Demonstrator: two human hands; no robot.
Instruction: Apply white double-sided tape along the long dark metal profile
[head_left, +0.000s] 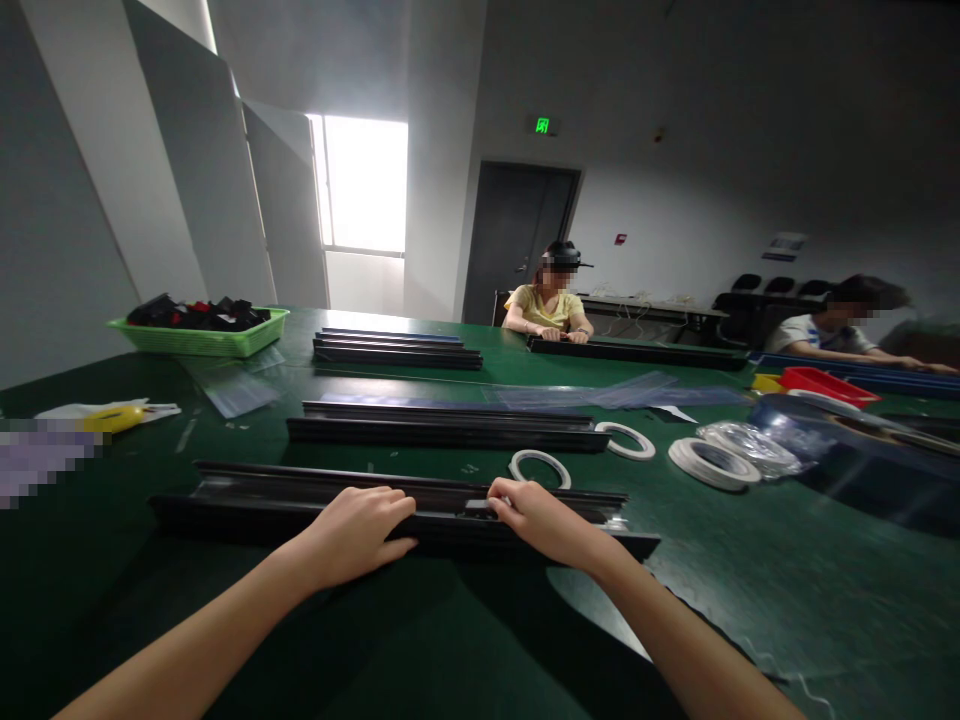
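Crosswise, the black channel profile (pixel 450 538) lies on the green surface (pixel 375 650) in the lower middle of the frame, its long axis running left to right and its open side up. Its near wall passes under both hands. A small grey piece (pixel 477 507) sits at the channel's opening, just left of the right hand (pixel 534 515), which is the nearer one. The right hand's fingers are closed in a pinch at the piece's right end; the left hand (pixel 367 532) lies a short way to the piece's left, its fingers bent over the near wall and its thumb against the outer face, so the wall is between them. How firmly either presses, I cannot tell.

A second black channel (pixel 442 433) lies beyond, roughly parallel, with two white tape rings, one (pixel 566 478) close behind the right hand and another (pixel 637 452) by that channel's right end.

At the upper left, a light green basket (pixel 276 328) is heaped with black parts (pixel 202 315), a few red bits among them. Toward the right edge stands a red tray (pixel 829 388); its contents are too unclear to name.
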